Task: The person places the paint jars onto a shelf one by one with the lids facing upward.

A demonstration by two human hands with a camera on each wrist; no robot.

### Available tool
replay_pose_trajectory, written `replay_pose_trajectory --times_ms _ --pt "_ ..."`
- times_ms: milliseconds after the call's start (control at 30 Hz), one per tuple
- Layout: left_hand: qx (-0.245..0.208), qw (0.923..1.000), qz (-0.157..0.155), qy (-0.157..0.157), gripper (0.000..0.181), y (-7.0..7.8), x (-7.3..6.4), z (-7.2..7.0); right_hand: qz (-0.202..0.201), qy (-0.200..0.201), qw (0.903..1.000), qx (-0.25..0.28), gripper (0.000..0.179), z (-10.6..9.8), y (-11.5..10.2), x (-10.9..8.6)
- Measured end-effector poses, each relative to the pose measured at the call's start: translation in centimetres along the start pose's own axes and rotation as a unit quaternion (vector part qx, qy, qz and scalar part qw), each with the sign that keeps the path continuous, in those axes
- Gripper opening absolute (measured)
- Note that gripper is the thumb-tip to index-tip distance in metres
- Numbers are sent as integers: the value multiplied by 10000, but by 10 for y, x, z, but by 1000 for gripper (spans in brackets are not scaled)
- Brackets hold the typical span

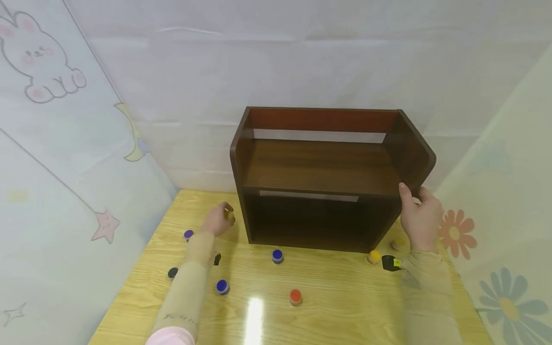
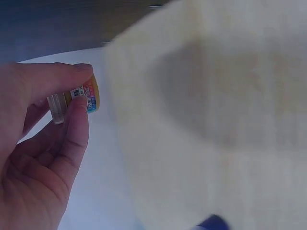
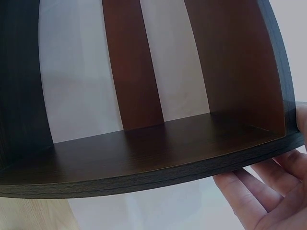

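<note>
My left hand pinches a small paint pot between thumb and fingers, just left of the shelf. The pot has a clear base, a printed label and a yellowish lid in the left wrist view. A dark brown two-tier wooden shelf stands at the back of the table. My right hand grips its right side panel, the thumb at the front edge. In the right wrist view, fingers lie against the panel's outer side.
On the wooden table stand a purple-lidded pot, a black-lidded pot, blue-lidded pots, a red-lidded pot and a yellow-lidded pot. A dull yellowish pot is near the right wrist. Printed cloth walls enclose the table.
</note>
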State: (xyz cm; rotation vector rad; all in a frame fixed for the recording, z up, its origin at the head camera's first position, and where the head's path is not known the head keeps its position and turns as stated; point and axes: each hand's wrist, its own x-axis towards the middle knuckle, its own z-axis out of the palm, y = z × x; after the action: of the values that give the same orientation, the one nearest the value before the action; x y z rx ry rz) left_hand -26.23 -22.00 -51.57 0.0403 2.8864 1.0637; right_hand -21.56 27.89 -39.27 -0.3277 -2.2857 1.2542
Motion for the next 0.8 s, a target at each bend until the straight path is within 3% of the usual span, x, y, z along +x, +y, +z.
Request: replay_pose_trajectory --times_ms 200,433,800 --pt "-343 9976 411 435 30 21 -1 -22 68 -12 10000 -56 52 -1 2 1" --pt "-20 9905 858 1075 36 32 -5 -37 -75 26 9999 102 48 1 4 1" --pt "-249 9804 1111 1611 39 49 -15 -54 -160 152 9997 127 48 0 2 1"
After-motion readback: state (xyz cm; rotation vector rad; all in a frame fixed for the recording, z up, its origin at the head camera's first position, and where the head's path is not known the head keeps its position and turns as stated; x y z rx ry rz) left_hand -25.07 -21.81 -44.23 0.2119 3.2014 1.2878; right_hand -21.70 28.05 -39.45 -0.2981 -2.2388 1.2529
